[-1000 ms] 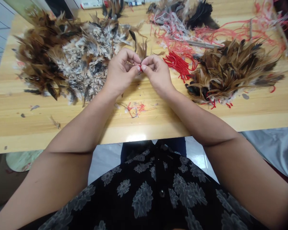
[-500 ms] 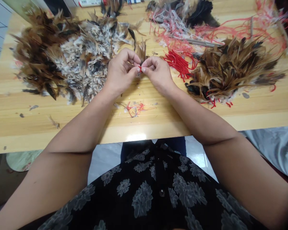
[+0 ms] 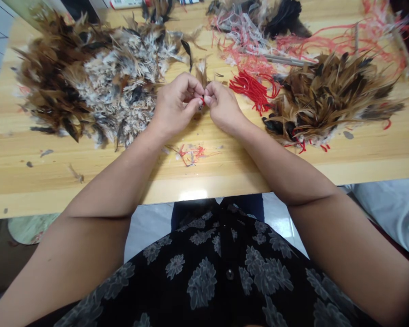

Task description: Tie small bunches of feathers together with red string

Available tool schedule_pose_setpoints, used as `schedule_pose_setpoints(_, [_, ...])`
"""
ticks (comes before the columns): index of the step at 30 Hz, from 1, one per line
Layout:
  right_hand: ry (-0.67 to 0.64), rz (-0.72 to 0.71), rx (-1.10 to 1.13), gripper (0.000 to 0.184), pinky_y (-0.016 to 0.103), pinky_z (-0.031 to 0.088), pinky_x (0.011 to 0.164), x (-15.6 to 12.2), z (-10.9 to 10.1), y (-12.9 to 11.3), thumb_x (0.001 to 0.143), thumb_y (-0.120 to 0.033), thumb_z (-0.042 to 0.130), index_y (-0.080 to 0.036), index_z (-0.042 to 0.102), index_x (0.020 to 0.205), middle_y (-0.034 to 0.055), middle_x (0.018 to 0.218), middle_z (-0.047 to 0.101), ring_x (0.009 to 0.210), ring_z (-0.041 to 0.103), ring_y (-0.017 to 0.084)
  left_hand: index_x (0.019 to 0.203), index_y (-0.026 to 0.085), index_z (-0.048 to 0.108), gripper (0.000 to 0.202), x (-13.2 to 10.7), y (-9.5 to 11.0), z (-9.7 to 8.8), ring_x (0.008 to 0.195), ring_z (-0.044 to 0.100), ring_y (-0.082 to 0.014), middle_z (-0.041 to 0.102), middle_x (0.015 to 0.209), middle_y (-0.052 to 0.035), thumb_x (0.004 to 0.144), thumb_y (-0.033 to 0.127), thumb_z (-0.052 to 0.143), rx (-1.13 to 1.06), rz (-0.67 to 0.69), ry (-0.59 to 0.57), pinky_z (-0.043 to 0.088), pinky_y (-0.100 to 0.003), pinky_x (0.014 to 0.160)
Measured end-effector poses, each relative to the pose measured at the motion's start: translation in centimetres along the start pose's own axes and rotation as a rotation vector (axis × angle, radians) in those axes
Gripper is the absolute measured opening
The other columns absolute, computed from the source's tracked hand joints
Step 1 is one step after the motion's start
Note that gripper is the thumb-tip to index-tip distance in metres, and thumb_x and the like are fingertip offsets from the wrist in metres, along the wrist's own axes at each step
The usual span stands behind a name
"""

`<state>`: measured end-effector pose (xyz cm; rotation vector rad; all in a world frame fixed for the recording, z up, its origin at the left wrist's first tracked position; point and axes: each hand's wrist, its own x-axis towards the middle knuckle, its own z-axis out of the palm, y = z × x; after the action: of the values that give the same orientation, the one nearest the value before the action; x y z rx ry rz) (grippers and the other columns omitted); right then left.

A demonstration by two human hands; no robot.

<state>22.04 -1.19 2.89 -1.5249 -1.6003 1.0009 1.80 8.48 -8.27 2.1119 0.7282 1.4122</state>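
At the middle of the wooden table, my left hand (image 3: pixel 179 102) pinches a small bunch of brown feathers (image 3: pixel 201 72) near its base. A bit of red string (image 3: pixel 203 101) shows around the quills, between the fingertips. My right hand (image 3: pixel 223 103) is closed in a pinch right against the left, thumb and forefinger on the red string; the fingers hide most of it. Just right of my hands lies a bundle of cut red strings (image 3: pixel 250 88). To the left spreads a large heap of loose brown and whitish feathers (image 3: pixel 112 86).
A pile of brown feather bunches with red ties (image 3: pixel 323 97) lies on the right. Pink and white string (image 3: pixel 245 34), dark feathers (image 3: pixel 288 20) and thin rods (image 3: pixel 288 60) lie behind. Red scraps (image 3: pixel 192 154) sit near the table's front edge (image 3: pixel 204 193). A marker (image 3: pixel 126 3) is at the back.
Both hands have shifted slightly right with the feather bunch. My right fingertips have turned and drawn in closer over the red string, so less of it shows.
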Motion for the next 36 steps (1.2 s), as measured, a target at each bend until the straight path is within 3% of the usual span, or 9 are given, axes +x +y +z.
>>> schedule_pose_setpoints(5, [-0.020, -0.010, -0.067, 0.048, 0.037, 0.048, 0.121, 0.2, -0.2, 0.0, 0.127, -0.013, 0.064, -0.032, 0.040, 0.090, 0.0087, 0.126, 0.079, 0.123, 0.065, 0.021, 0.108, 0.037, 0.070, 0.050, 0.0, -0.8, -0.2, 0.082, 0.070, -0.0310, 0.071, 0.091, -0.0032, 0.097, 0.073, 0.104, -0.001, -0.095, 0.025, 0.064, -0.052, 0.081])
schedule_pose_setpoints(9, [0.029, -0.068, 0.049, 0.042, 0.035, 0.053, 0.117, 0.4, -0.4, 0.5, 0.120, -0.009, 0.071, -0.030, 0.051, 0.089, 0.0021, 0.108, 0.076, 0.111, 0.067, 0.019, 0.110, 0.039, 0.072, 0.057, 0.1, -1.5, -0.3, 0.079, 0.065, -0.0303, 0.070, 0.090, -0.0030, 0.090, 0.080, 0.106, -0.017, -0.068, 0.061, 0.062, -0.054, 0.079])
schedule_pose_setpoints(12, [0.048, -0.096, 0.138, 0.036, 0.033, 0.055, 0.114, 0.5, -0.4, 0.8, 0.114, -0.008, 0.075, -0.028, 0.061, 0.087, -0.0020, 0.095, 0.072, 0.107, 0.068, 0.018, 0.112, 0.038, 0.074, 0.061, 0.2, -0.9, -0.4, 0.076, 0.066, -0.0289, 0.072, 0.092, -0.0037, 0.092, 0.088, 0.103, 0.003, -0.034, 0.076, 0.062, -0.052, 0.074])
schedule_pose_setpoints(16, [0.069, -0.108, 0.191, 0.033, 0.030, 0.054, 0.108, 0.8, -0.2, 1.2, 0.108, -0.003, 0.073, -0.027, 0.066, 0.086, -0.0030, 0.087, 0.070, 0.108, 0.069, 0.016, 0.111, 0.040, 0.077, 0.048, 0.3, 0.4, -0.5, 0.081, 0.073, -0.0312, 0.077, 0.093, -0.0027, 0.098, 0.075, 0.107, 0.016, -0.058, 0.043, 0.067, -0.053, 0.077])
schedule_pose_setpoints(21, [0.015, -0.178, 0.056, 0.028, 0.039, 0.055, 0.130, 0.8, -0.6, 1.1, 0.112, -0.015, 0.079, -0.028, 0.064, 0.093, 0.0061, 0.118, 0.081, 0.132, 0.073, 0.024, 0.110, 0.036, 0.076, 0.059, 0.7, 0.6, -0.6, 0.078, 0.076, -0.0298, 0.078, 0.093, -0.0038, 0.101, 0.089, 0.101, 0.045, 0.011, 0.048, 0.069, -0.052, 0.071])
schedule_pose_setpoints(24, [-0.004, -0.160, -0.077, 0.028, 0.043, 0.055, 0.138, 0.6, -0.9, 0.9, 0.115, -0.015, 0.075, -0.029, 0.060, 0.097, 0.0100, 0.133, 0.083, 0.143, 0.074, 0.029, 0.108, 0.039, 0.075, 0.049, 0.7, 0.5, -0.8, 0.082, 0.076, -0.0322, 0.078, 0.093, -0.0030, 0.101, 0.075, 0.106, 0.043, -0.024, -0.003, 0.072, -0.055, 0.080])
schedule_pose_setpoints(27, [0.006, -0.172, -0.194, 0.022, 0.045, 0.058, 0.134, 0.6, -0.8, 0.9, 0.116, -0.015, 0.073, -0.030, 0.064, 0.102, 0.0096, 0.132, 0.083, 0.144, 0.075, 0.032, 0.108, 0.040, 0.076, 0.040, 0.7, 0.8, -0.9, 0.085, 0.076, -0.0330, 0.079, 0.095, -0.0025, 0.099, 0.061, 0.108, 0.064, -0.030, -0.033, 0.070, -0.055, 0.086])
schedule_pose_setpoints(33, [-0.032, -0.177, -0.368, 0.018, 0.044, 0.061, 0.116, 0.4, -0.7, 1.1, 0.118, -0.012, 0.063, -0.028, 0.070, 0.121, 0.0124, 0.145, 0.080, 0.136, 0.079, 0.034, 0.107, 0.037, 0.075, 0.042, 0.4, 1.3, -0.5, 0.088, 0.077, -0.0326, 0.079, 0.097, -0.0035, 0.100, 0.063, 0.107, 0.061, -0.075, -0.038, 0.069, -0.057, 0.094])
schedule_pose_setpoints(36, [-0.098, -0.205, -0.410, 0.020, 0.045, 0.062, 0.117, 0.5, -1.3, 1.4, 0.120, -0.014, 0.060, -0.027, 0.071, 0.128, 0.0134, 0.147, 0.081, 0.136, 0.080, 0.034, 0.103, 0.038, 0.077, 0.038, 0.5, 3.2, -0.6, 0.091, 0.079, -0.0327, 0.080, 0.093, -0.0022, 0.103, 0.061, 0.106, 0.005, -0.162, -0.039, 0.071, -0.058, 0.102])
